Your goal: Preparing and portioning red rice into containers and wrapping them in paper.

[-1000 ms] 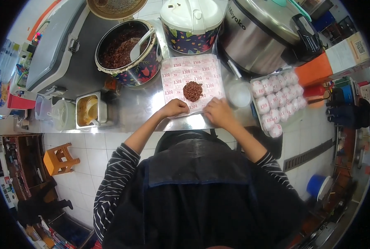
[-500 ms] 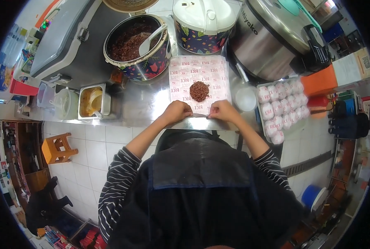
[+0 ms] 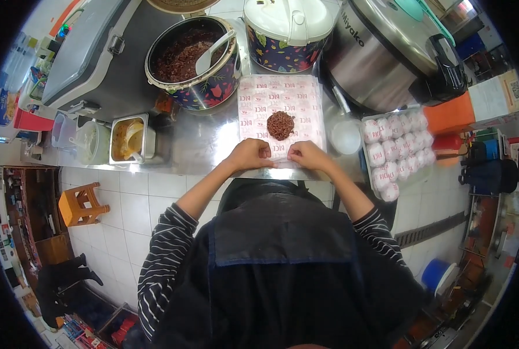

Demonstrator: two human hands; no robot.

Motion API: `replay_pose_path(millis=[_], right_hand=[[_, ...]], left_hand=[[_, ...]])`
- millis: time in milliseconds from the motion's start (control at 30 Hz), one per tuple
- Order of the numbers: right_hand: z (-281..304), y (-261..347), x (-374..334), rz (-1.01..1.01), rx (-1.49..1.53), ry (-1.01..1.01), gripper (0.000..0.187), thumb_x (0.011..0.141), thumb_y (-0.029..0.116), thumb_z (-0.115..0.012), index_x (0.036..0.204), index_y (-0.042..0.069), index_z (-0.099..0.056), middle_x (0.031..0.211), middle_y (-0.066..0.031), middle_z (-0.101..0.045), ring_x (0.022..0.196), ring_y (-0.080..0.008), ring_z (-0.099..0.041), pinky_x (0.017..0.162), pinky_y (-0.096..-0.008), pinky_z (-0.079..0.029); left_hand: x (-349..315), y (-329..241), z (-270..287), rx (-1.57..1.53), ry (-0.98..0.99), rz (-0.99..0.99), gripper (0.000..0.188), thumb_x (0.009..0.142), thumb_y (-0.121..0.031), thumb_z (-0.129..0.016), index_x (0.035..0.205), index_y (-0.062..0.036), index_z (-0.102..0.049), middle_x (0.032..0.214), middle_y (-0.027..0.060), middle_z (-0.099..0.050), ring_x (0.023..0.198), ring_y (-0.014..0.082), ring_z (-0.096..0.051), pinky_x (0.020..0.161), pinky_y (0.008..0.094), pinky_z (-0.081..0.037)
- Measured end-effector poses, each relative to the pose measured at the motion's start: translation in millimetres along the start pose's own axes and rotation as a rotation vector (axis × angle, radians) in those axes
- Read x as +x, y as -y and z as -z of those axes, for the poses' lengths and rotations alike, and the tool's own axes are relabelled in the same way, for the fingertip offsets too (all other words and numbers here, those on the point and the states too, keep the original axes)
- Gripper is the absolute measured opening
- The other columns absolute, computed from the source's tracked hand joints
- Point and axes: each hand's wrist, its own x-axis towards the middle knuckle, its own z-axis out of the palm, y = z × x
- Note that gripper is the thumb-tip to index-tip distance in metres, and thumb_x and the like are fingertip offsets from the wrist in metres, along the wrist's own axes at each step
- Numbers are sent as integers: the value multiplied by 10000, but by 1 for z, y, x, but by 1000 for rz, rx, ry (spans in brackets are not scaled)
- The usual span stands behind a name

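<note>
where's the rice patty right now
In the head view, the dark rice patty lies on the printed wrapper, centre of the steel counter, just beyond the left hand and right hand at the wrapper's near edge.

We wear a dark apron over a black-and-white striped long-sleeved top, its sleeves pushed up past the elbows; our left hand [image 3: 249, 156] and right hand [image 3: 309, 156] are bare, without gloves.

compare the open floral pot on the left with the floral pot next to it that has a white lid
The open floral-patterned pot has no lid and shows dark reddish rice with a white paddle resting inside; the floral-patterned pot with the white lid is closed, its contents hidden. The open pot sits further left, the lidded one directly behind the printed paper sheet. Both share dark flowered sides.
</note>
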Motion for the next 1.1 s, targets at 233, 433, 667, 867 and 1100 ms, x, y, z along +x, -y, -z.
replay_pose_path(millis=[233, 433, 667, 867, 1100], right_hand=[[-3, 0, 3, 145, -143, -303, 210, 787, 210, -653, 895, 34, -612, 806, -161, -618, 749, -341, -586, 700, -414, -467], [8, 8, -14, 109, -420, -190, 173, 796, 207, -615, 917, 84, -631, 829, -162, -642, 810, -333, -622, 717, -447, -480], [26, 10, -17, 30, -381, 25, 188, 817, 230, -622, 890, 67, -678, 773, -160, -646, 729, -340, -628, 688, -422, -487], [55, -12, 10, -100, -100, -39, 256, 827, 275, -594, 843, 34, -676, 760, -209, -636, 696, -336, -620, 664, -405, -477], [46, -26, 66, -258, -691, -168, 205, 808, 226, -593, 851, 41, -671, 867, -176, -652, 806, -346, -628, 731, -434, -496]], left_hand=[[5, 2, -10, 303, -108, -90, 190, 766, -221, -667, 869, -62, -656, 815, 139, -651, 758, 305, -631, 675, 389, -497], [-8, 10, -8, 373, -353, -219, 162, 780, -207, -637, 853, -64, -624, 793, 133, -634, 779, 322, -628, 679, 432, -493], [-25, 7, 21, 436, 43, -49, 180, 802, -126, -596, 966, -92, -661, 913, 135, -663, 831, 318, -636, 723, 429, -495], [-16, 1, -13, 512, -711, -498, 437, 791, -69, -584, 1225, -72, -538, 1256, 118, -529, 1259, 314, -420, 1005, 504, -340], [4, 6, -66, 559, -298, -354, 647, 844, -260, -597, 1414, -99, -336, 1484, 137, -286, 1394, 317, -225, 1083, 535, -226]])
